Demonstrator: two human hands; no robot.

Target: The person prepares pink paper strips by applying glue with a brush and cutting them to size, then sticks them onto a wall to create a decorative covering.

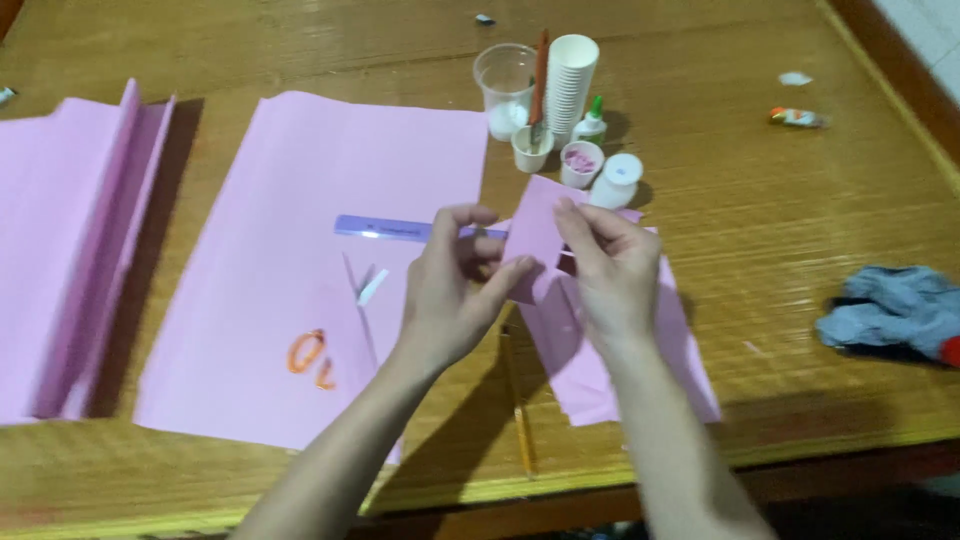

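At frame centre, your left hand (452,290) and right hand (610,270) both pinch a small pink paper piece (533,240), fingers closed on its edges, above the wooden table (780,240). Paper cups (568,85) crowd just above; open tabletop lies right, toward the grey cloth (890,310).

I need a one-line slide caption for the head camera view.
Both hands, left hand and right hand, hold a small pink paper piece above a wooden table.
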